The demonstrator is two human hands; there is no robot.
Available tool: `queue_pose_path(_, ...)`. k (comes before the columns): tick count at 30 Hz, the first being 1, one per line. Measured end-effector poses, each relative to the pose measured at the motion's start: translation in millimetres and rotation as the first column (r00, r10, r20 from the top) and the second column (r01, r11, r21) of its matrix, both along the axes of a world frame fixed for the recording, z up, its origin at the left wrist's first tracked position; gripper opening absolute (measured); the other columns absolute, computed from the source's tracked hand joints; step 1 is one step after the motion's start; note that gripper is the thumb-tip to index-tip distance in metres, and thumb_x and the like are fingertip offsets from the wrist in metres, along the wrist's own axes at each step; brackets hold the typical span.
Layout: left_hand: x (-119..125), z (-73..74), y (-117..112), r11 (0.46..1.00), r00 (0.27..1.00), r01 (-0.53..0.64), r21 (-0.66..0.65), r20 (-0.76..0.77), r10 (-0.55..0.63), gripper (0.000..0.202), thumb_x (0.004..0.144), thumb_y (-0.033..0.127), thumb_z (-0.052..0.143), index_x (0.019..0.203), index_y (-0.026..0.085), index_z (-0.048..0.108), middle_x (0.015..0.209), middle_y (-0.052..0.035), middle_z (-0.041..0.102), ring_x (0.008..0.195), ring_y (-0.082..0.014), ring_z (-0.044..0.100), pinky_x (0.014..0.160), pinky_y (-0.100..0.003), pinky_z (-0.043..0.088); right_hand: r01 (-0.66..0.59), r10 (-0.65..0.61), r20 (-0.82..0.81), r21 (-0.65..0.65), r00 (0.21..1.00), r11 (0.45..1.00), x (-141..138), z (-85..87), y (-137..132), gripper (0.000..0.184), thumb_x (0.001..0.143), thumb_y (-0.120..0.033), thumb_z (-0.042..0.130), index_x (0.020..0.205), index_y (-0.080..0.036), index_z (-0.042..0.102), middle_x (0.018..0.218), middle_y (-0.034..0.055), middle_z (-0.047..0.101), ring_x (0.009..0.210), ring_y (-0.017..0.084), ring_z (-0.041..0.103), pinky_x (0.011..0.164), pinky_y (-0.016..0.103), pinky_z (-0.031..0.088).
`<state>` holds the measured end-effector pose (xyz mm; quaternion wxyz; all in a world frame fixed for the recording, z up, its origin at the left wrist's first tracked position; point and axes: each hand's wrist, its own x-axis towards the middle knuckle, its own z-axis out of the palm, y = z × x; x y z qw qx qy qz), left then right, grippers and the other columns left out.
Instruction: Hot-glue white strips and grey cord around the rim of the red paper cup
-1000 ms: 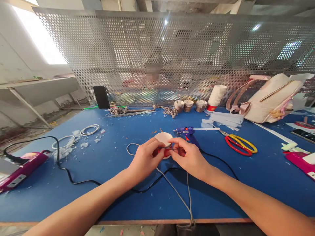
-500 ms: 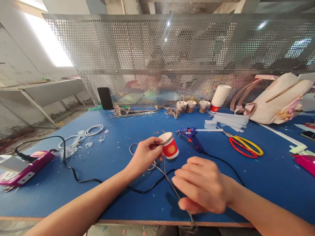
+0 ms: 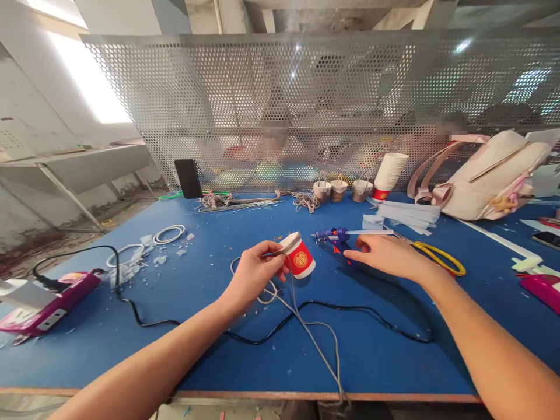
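A red and white paper cup (image 3: 301, 259) with a gold emblem is tilted in my left hand (image 3: 258, 268), whose fingers pinch its rim. Grey cord (image 3: 312, 335) runs along the cup's rim, hangs from it and trails over the table's front edge. My right hand (image 3: 385, 254) is at the blue glue gun (image 3: 335, 234), fingers apart, thumb stretched toward the handle. It partly hides the gun's handle and the scissors with yellow and red handles (image 3: 441, 256). A clear glue stick (image 3: 370, 232) sticks out of the gun's back.
Behind stand a black phone (image 3: 188, 178), bundles of cord (image 3: 216, 201), several cord-wrapped cups (image 3: 322, 191), stacked paper cups (image 3: 391, 175) and white strips (image 3: 409, 214). A pale bag (image 3: 494, 175) is at right, a purple power strip (image 3: 52, 306) at left. A black cable (image 3: 258, 340) crosses the blue table.
My right hand has moved from the front of the table up and away to the glue gun, leaving the cord hanging slack. The cup in my left hand has tilted a little more.
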<state>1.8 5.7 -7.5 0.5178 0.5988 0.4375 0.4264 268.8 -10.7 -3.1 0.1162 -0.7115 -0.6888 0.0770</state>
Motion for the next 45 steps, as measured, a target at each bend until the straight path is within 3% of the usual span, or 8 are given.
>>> queue_pose_path(5, 0, 1.6, 0, 1.000, 1.000, -0.010, -0.006, 0.000, 0.010, 0.010, 0.067, 0.023, 0.060, 0.072, 0.015, 0.058, 0.053, 0.0027, 0.062, 0.044, -0.0099, 0.055, 0.050, -0.022, 0.042, -0.014, 0.035, -0.447, 0.050, 0.894, 0.999, -15, -20.9, 17, 0.028, 0.073, -0.044, 0.061, 0.082, -0.018, 0.065, 0.076, 0.0030, 0.069, 0.071, 0.020, 0.061, 0.064, 0.029, 0.045)
queue_pose_path(12, 0, -3.5, 0, 1.000, 1.000, -0.001, -0.005, -0.003, 0.001, 0.008, 0.070, 0.022, 0.060, 0.073, 0.016, 0.057, 0.053, 0.0026, 0.062, 0.044, -0.0102, 0.056, 0.050, -0.022, 0.044, 0.097, -0.042, -0.583, 0.064, 0.811, 0.993, -35, -34.9, 17, 0.016, 0.073, -0.020, 0.053, 0.083, -0.013, 0.063, 0.073, 0.0066, 0.069, 0.070, 0.019, 0.063, 0.064, 0.028, 0.047)
queue_pose_path(15, -2, -4.4, 1, 1.000, 1.000, -0.021, -0.019, -0.002, 0.021, 0.010, 0.070, 0.023, 0.061, 0.075, 0.016, 0.057, 0.053, 0.0026, 0.062, 0.045, -0.0101, 0.056, 0.050, -0.021, 0.044, 0.025, 0.035, -0.704, 0.075, 0.709, 0.997, -44, -31.2, 4, 0.023, 0.079, -0.022, 0.046, 0.091, -0.012, 0.063, 0.067, 0.0042, 0.067, 0.062, 0.017, 0.064, 0.061, 0.026, 0.049)
queue_pose_path(18, -5, -3.8, 3, 0.999, 0.999, -0.047, -0.016, 0.001, 0.047, 0.010, 0.071, 0.024, 0.061, 0.076, 0.016, 0.057, 0.053, 0.0029, 0.063, 0.045, -0.0095, 0.056, 0.051, -0.021, 0.044, -0.047, 0.143, -0.761, 0.146, 0.633, 0.988, -56, -27.0, -13, 0.019, 0.082, -0.029, 0.049, 0.085, -0.015, 0.062, 0.053, -0.0019, 0.058, 0.053, 0.015, 0.058, 0.056, 0.026, 0.048)
queue_pose_path(25, -8, -7.1, 6, 0.998, 0.998, -0.063, -0.013, -0.027, 0.063, 0.015, 0.072, 0.026, 0.060, 0.079, 0.014, 0.057, 0.051, 0.0026, 0.061, 0.042, -0.0100, 0.054, 0.048, -0.022, 0.045, -0.100, 0.256, -0.644, 0.269, 0.721, 0.958, -78, -26.7, -41, 0.023, 0.085, -0.040, 0.053, 0.073, -0.020, 0.054, 0.060, -0.0038, 0.054, 0.052, 0.011, 0.046, 0.050, 0.023, 0.040)
queue_pose_path(32, -7, -8.4, 3, 0.997, 0.991, -0.075, 0.027, -0.107, 0.077, 0.015, 0.073, 0.028, 0.060, 0.079, 0.015, 0.057, 0.047, 0.0035, 0.060, 0.038, -0.0091, 0.053, 0.044, -0.020, 0.043, -0.130, 0.283, -0.627, 0.279, 0.725, 0.951, -83, -22.6, -42, 0.025, 0.085, -0.039, 0.052, 0.069, -0.021, 0.051, 0.056, -0.0040, 0.052, 0.050, 0.011, 0.045, 0.045, 0.022, 0.036)
queue_pose_path(45, -6, -6.2, 0, 0.998, 0.994, -0.061, 0.035, -0.089, 0.064, 0.013, 0.072, 0.028, 0.060, 0.077, 0.015, 0.057, 0.045, 0.0032, 0.060, 0.036, -0.0093, 0.053, 0.042, -0.020, 0.043, -0.132, 0.315, -0.546, 0.348, 0.777, 0.928, -92, -25.1, -42, 0.026, 0.086, -0.035, 0.050, 0.065, -0.021, 0.049, 0.056, -0.0036, 0.053, 0.050, 0.011, 0.044, 0.051, 0.024, 0.038)
